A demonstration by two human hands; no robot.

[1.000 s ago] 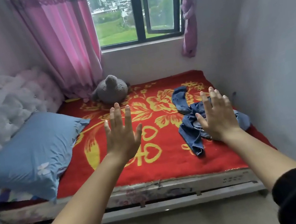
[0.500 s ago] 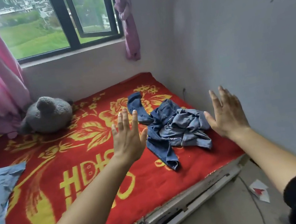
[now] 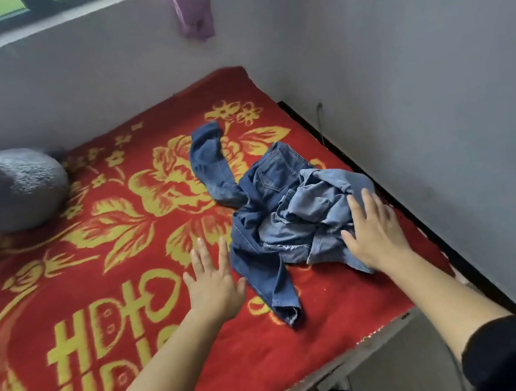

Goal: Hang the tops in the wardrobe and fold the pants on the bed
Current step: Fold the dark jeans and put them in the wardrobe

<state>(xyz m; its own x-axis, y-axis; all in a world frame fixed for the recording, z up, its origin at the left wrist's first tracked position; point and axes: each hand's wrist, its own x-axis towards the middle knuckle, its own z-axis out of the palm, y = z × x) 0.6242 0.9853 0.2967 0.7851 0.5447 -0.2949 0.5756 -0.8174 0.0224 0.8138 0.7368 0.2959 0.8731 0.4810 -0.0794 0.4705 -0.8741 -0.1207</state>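
Fingers (image 3: 203, 254) of the left hand (image 3: 214, 286): straight, slightly spread, holding nothing. The tips lie just beside the near-left edge of the denim. Contact with the cloth below cannot be told.

Fingers (image 3: 367, 203) of the right hand (image 3: 375, 236): straight, close together, thumb out to the left. They lie flat on the paler right part of the heap, with nothing pinched.

Pants (image 3: 281, 212): blue denim in a crumpled heap between the two hands, toward the right side of the bed (image 3: 317, 385) and near the wall (image 3: 437, 99). One leg trails to the far left, another runs to the near edge. One garment or two cannot be told.

Blanket (image 3: 127, 317): red with yellow flowers, covering the bed under the heap.

Plush toy (image 3: 9, 190): grey, far left, well apart from the denim.

Curtain (image 3: 191, 9): purple, hanging at the far wall.

Step in hand, as judged: the reach for the pants, opening the folding part of the task. No fold is made yet, and no tops or wardrobe are in view.

Next move calls for both hands to close on the fabric, find the waistband, lift and shake the legs free, then spread the garment flat on the bare blanket to the left before any crease is laid
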